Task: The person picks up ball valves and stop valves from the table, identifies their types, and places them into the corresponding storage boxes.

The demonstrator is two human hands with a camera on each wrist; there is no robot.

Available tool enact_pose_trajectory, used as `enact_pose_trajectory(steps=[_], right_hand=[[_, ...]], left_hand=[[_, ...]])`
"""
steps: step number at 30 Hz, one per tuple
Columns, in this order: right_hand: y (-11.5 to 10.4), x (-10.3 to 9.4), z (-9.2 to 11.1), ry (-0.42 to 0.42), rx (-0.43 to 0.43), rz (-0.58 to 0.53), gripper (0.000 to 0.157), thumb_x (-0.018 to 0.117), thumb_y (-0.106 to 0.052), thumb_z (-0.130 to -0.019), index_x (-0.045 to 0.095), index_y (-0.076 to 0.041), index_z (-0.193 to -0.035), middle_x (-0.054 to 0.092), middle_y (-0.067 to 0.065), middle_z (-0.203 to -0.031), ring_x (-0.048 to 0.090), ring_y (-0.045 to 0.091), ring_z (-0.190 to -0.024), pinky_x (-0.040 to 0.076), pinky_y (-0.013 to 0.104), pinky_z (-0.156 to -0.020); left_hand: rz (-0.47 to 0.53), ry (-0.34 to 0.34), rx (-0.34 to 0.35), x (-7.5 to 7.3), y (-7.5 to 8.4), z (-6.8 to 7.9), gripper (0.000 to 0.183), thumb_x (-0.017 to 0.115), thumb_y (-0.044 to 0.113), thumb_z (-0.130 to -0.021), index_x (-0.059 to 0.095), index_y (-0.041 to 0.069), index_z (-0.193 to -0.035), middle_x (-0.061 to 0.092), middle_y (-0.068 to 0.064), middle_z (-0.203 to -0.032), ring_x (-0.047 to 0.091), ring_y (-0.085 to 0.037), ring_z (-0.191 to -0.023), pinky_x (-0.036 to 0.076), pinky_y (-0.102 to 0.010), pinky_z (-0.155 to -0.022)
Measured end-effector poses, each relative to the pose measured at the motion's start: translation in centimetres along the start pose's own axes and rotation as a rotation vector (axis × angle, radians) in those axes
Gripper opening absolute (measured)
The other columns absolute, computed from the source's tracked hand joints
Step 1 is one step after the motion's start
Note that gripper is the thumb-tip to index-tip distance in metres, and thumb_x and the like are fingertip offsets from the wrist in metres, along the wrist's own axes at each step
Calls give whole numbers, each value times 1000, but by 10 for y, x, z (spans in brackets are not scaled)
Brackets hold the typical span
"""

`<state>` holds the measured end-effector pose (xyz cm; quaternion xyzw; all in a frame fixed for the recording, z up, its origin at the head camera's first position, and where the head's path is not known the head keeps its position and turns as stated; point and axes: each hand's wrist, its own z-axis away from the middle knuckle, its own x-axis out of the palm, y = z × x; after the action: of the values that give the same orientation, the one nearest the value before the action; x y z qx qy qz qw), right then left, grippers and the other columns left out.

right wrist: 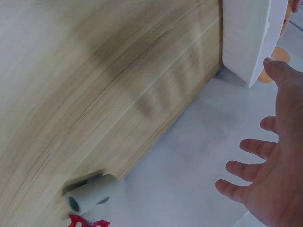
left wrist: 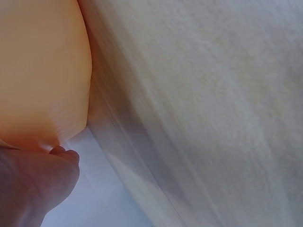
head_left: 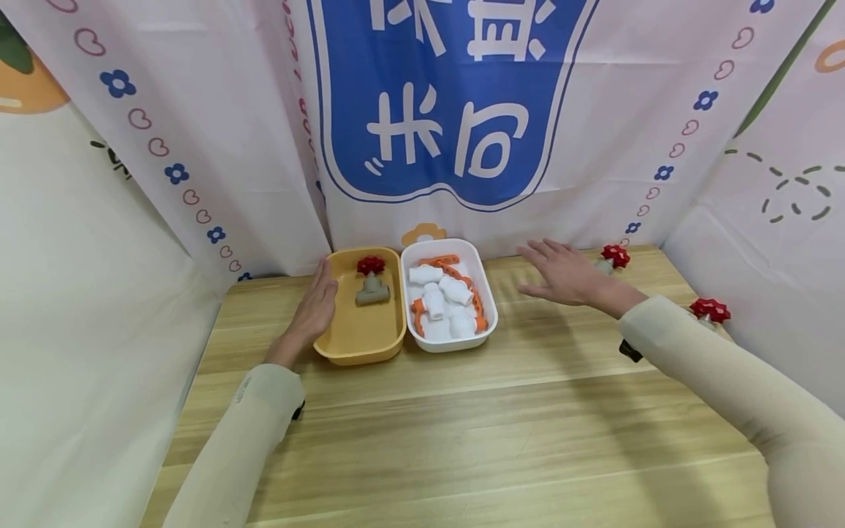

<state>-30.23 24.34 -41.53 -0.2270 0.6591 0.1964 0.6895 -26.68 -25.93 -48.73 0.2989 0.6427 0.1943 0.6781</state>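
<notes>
My left hand (head_left: 320, 304) lies along the left side of a yellow-orange plastic bin (head_left: 361, 359), fingers straight against its outer wall. In the left wrist view the fingertips (left wrist: 66, 153) show right at the lower edge of that bin. Inside it stands a grey tee-shaped valve (head_left: 372, 290) with a red handwheel (head_left: 371, 265). Over the table to the right of the white bin (head_left: 455, 345), my right hand (head_left: 561, 273) hovers with spread fingers and holds nothing. White pipe valves (head_left: 433, 301) with orange handles (head_left: 477, 301) fill the white bin, which stands right beside the yellow-orange one.
Beyond my right hand, a grey valve with a red handwheel (head_left: 615, 256) lies at the table's back edge. Another red-handled valve (head_left: 710, 310) is at the right edge, partly behind my sleeve. A printed cloth (head_left: 264, 147) hangs behind the wooden table (head_left: 462, 440).
</notes>
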Motion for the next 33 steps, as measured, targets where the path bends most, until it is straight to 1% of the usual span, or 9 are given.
enact_pose_trajectory(steps=[6,11,13,17,20,27,33], right_hand=[[14,0,12,-17,16,-24,84,65,-54,-102,32,-12,-167,31,25,-170,31,53,-153,27,75,-119],[28,2,20,-15,3,-27,84,73,-46,-100,35,-8,-165,36,27,-166,35,53,-151,30,74,-118],[31,2,23,-11,6,-22,85,75,-43,-98,37,-6,-164,38,28,-165,37,53,-149,31,75,-117],[39,1,28,-9,15,-8,84,76,-41,-97,38,-5,-163,41,28,-163,39,53,-148,31,75,-117],[45,2,30,-8,25,-7,83,76,-39,-97,39,-4,-162,43,28,-162,40,52,-147,32,72,-118],[57,4,35,-21,34,11,81,77,-37,-96,41,-3,-161,45,28,-160,42,53,-145,38,72,-114],[66,3,39,-32,39,34,81,78,-34,-94,43,-1,-159,47,29,-158,44,54,-143,40,72,-112]], left_hand=[[2,2,4,0,0,0,65,9,39,-116,-10,5,-168,-15,-9,-177,-9,-32,-164,3,-55,-132],[2,5,4,1,0,0,65,10,39,-116,-9,4,-168,-14,-9,-177,-9,-31,-164,3,-55,-132],[-1,6,4,1,0,0,66,9,41,-116,-9,4,-168,-14,-10,-177,-9,-31,-164,3,-55,-132],[-7,4,0,2,0,0,68,6,45,-115,-10,4,-167,-15,-9,-177,-10,-30,-164,3,-54,-132],[-6,4,-1,1,1,0,69,6,47,-115,-10,5,-168,-15,-8,-177,-9,-31,-164,2,-54,-132],[-10,3,1,1,1,0,70,6,48,-114,-10,5,-168,-15,-8,-177,-9,-32,-164,3,-55,-132],[-6,5,-2,1,0,0,69,7,47,-115,-9,5,-168,-15,-7,-177,-10,-30,-164,3,-54,-132]])
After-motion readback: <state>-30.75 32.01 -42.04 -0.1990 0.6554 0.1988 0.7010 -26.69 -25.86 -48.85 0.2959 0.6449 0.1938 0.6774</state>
